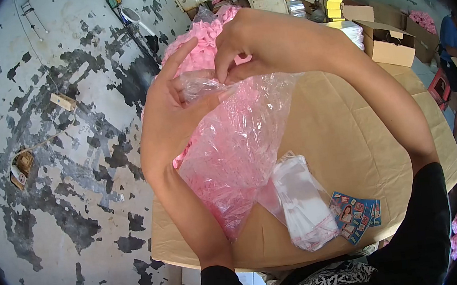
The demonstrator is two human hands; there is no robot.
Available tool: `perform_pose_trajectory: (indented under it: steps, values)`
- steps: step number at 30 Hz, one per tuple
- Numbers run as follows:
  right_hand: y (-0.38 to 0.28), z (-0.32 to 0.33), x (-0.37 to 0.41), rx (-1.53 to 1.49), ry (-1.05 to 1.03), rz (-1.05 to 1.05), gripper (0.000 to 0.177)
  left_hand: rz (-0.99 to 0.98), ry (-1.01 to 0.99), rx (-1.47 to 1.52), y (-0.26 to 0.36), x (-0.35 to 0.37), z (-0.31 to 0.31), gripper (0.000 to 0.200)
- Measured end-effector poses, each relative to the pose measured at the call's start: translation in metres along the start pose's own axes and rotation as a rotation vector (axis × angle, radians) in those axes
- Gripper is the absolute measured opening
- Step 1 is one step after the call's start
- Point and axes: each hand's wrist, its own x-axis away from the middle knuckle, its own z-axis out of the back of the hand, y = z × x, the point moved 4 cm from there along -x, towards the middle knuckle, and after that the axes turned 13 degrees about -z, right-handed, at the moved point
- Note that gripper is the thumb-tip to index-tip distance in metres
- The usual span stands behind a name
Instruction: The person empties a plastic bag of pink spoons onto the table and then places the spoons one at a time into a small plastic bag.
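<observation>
A creased, brown-covered table (360, 123) bears the crinkly, glossy clear plastic bag (250, 134) at 9 o'clock, its long axis running roughly from 1 to 7 and its tapered corner pointing to 7, with soft, ruffled pink pieces (201, 42) heaped at 11. The left hand (167, 113) curves wide by the bag's upper edge, while the right hand (243, 43) pinches there with narrowed fingertips. Smooth, oblong clear sleeves (304, 201) lie at 6, overlapped by flat printed cards (353, 215) at 5
</observation>
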Motion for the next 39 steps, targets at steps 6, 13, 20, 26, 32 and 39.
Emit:
perform_pose_trajectory:
  steps: [6, 13, 20, 26, 32, 39]
  values:
    - [-0.011, -0.013, 0.000, 0.119, -0.108, -0.032, 0.022, 0.022, -0.002, 0.029, -0.002, 0.002, -0.001, 0.067]
    - [-0.012, 0.006, 0.029, 0.053, 0.011, -0.026, 0.038, 0.012, 0.063, -0.055, -0.003, 0.004, 0.006, 0.057]
    - [0.065, -0.020, 0.115, -0.317, -0.050, -0.531, 0.079, -0.029, 0.189, -0.119, 0.011, 0.012, 0.029, 0.042]
    - [0.049, -0.073, 0.083, -0.648, -0.112, -0.414, 0.089, -0.055, 0.152, -0.100, 0.012, 0.012, 0.019, 0.040]
    - [-0.008, -0.081, 0.027, -0.825, -0.008, -0.348, 0.091, -0.131, 0.095, -0.190, 0.004, 0.008, 0.015, 0.024]
    - [-0.012, -0.098, -0.003, -0.927, 0.302, -0.279, 0.073, -0.192, 0.062, -0.481, -0.004, 0.009, 0.023, 0.027]
